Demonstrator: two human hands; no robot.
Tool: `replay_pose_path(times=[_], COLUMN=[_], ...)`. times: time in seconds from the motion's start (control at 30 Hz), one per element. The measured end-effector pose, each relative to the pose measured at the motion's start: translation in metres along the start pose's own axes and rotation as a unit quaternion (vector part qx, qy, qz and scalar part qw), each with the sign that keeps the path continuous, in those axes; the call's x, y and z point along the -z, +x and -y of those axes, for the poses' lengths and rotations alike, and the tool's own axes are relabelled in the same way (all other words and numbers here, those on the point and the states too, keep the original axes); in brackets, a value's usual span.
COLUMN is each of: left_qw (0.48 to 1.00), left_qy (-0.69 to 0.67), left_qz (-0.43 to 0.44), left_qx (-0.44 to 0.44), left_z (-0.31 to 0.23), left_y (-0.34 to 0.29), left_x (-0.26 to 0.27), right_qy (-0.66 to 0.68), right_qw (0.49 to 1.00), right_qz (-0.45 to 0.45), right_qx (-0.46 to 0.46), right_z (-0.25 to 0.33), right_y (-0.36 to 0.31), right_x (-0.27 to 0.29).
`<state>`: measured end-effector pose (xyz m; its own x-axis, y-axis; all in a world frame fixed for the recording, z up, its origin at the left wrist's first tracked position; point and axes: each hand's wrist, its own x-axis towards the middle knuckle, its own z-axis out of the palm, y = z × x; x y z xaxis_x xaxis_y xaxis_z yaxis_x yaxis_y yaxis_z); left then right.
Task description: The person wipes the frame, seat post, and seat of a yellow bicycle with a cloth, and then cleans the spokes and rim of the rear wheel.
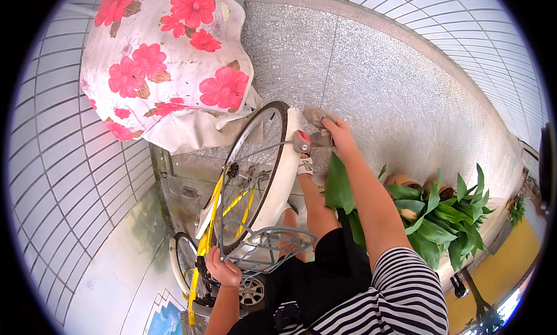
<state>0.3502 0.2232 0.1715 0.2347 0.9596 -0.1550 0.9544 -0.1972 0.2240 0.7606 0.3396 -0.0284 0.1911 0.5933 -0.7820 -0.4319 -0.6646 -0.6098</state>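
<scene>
In front of me a bicycle with a yellow frame [214,204] stands turned so that its rear wheel [275,123] points away. A white mudguard [280,181] covers that wheel and carries a red rear reflector [301,139]. My left hand [223,269] is closed on the bicycle, where the yellow frame meets the grey wire rear rack [272,242]; exactly which bar it grips is hidden. Beyond the reflector, my right hand [341,136] pinches a crumpled grey-brown cloth [316,117]. The cloth hangs close to the mudguard's end; whether they touch I cannot tell.
A floral cover [191,62] drapes over something bulky at the far left, near the rear wheel. Leafy potted plants [438,219] stand along the right. Tiled walls [69,143] rise on both sides of the speckled floor [360,74]. My legs [319,207] are beside the wheel.
</scene>
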Motion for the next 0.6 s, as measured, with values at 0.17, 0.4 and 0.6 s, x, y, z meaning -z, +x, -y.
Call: replay_pose_path(times=[0.17,0.4,0.6], left_qw=[1.0,1.0,1.0], left_qy=[-0.019,-0.017,-0.012], left_qz=[-0.01,-0.013,-0.022], left_qx=[-0.018,-0.02,-0.017], left_z=[-0.003,0.001,0.0], left_y=[0.008,0.004,0.005], left_x=[-0.001,-0.002,-0.003], right_qy=[0.049,-0.17,-0.538], right_qw=[0.994,0.966,0.788], right_qz=[0.095,0.123,0.154], right_qx=[0.008,0.152,0.257], right_z=[0.009,0.024,0.066], right_y=[-0.031,-0.032,-0.027], right_x=[-0.019,-0.023,-0.036])
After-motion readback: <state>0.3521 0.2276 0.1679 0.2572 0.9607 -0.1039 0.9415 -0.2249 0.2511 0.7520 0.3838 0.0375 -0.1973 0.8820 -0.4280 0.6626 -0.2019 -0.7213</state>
